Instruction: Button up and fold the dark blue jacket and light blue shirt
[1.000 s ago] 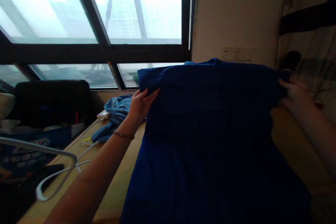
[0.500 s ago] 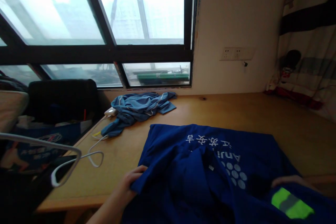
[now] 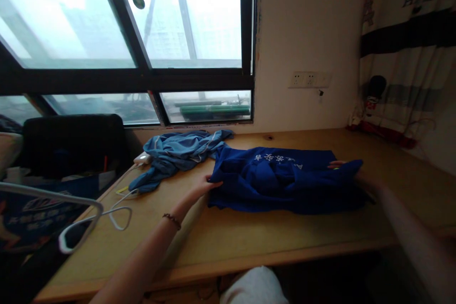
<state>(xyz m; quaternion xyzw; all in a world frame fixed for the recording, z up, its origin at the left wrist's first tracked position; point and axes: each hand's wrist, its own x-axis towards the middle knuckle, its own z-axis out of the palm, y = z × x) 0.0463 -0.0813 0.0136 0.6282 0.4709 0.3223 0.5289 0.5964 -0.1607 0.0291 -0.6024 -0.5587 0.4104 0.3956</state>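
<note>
A dark blue work jacket (image 3: pixel 256 190) with white printed characters lies bunched and folded over on the wooden table (image 3: pixel 199 232). At its left edge my left hand (image 3: pixel 209 184) grips the cloth between thumb and fingers. My right hand (image 3: pixel 364 181) is closed around the right end, where a fold of fabric covers most of the palm and only some fingertips show past it. Just behind the jacket's left corner, a lighter blue garment (image 3: pixel 181 148) with pale piping lies crumpled, close against it.
A white cable (image 3: pixel 123 209) runs along the table's left side to a small white adapter (image 3: pixel 142 158). A dark chair back (image 3: pixel 73 137) and a printed blue bag (image 3: pixel 46 209) stand at left. Wall sockets (image 3: pixel 309 79) and a patterned curtain (image 3: pixel 402 66) are at right.
Both hands have moved forward, away from me, carrying the jacket's near part over its printed back. The jacket now covers less of the table, and its near edge lies farther from me.
</note>
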